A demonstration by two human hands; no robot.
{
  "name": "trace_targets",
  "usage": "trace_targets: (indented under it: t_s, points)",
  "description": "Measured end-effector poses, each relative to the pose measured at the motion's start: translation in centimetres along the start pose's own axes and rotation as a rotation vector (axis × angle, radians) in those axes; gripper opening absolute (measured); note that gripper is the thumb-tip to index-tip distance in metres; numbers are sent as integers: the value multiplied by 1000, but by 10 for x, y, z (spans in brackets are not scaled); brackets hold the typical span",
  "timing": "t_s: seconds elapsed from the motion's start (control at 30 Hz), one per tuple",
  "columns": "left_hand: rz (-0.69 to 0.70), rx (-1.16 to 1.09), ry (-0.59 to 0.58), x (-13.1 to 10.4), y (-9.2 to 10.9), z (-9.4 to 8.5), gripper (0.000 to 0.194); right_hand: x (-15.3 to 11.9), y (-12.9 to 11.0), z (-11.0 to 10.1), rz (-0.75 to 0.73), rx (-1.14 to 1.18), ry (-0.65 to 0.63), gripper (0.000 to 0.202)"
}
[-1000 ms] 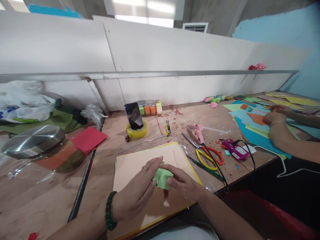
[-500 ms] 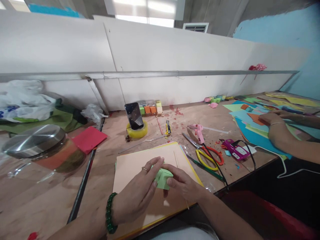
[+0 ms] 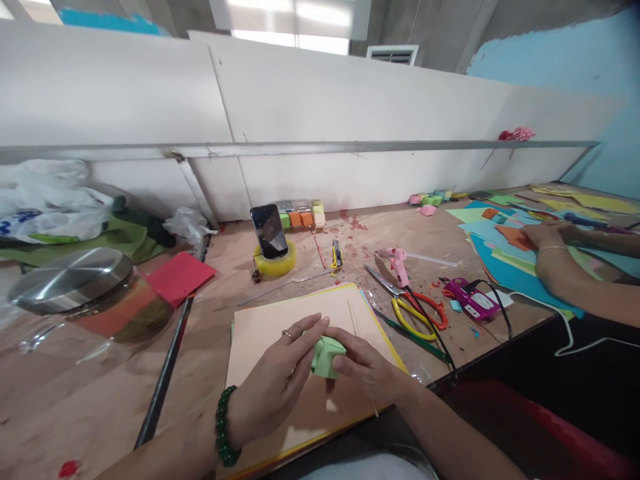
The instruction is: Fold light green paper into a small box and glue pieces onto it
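A small light-green folded paper cube [image 3: 327, 358] is between my two hands, above a stack of peach paper [image 3: 260, 353]. My right hand [image 3: 373, 370] grips its right side, thumb on the near face and fingers over the top. Against the cube's left side presses my left hand [image 3: 280, 363], with its fingers long and close together and the thumb below. The left fingers partly cover the cube. A thin stick [image 3: 353, 317] lies on the paper behind the right hand.
Scissors [image 3: 410, 313], a pink glue gun [image 3: 399, 265], a purple power adapter [image 3: 473, 299] and a yellow cutter [image 3: 337, 255] lie right and ahead. A phone [image 3: 269, 230] leans on a tape roll [image 3: 275, 263]. A glass jar [image 3: 120, 307] stands left. Another person's hands [image 3: 547, 240] work at far right.
My left hand has shifted very slightly against the green paper cube. My right hand keeps its grip, and the cube stays nearly in the same place.
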State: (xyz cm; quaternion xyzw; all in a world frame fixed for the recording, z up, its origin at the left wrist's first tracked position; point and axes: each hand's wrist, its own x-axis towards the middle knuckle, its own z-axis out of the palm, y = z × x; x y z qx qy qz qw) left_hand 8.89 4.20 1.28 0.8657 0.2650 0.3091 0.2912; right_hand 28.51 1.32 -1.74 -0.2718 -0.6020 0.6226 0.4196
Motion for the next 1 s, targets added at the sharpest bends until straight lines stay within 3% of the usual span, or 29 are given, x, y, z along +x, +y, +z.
trace_targets:
  t_s: [0.2,0.7,1.0]
  points:
    - [0,-23,84,2,0,2,37,-1,6,-1,0,36,-34,53]
    - [28,96,80,0,0,3,38,-1,1,0,8,-25,-27,55]
    - [83,124,137,1,6,0,50,-1,-4,5,-8,7,-25,39]
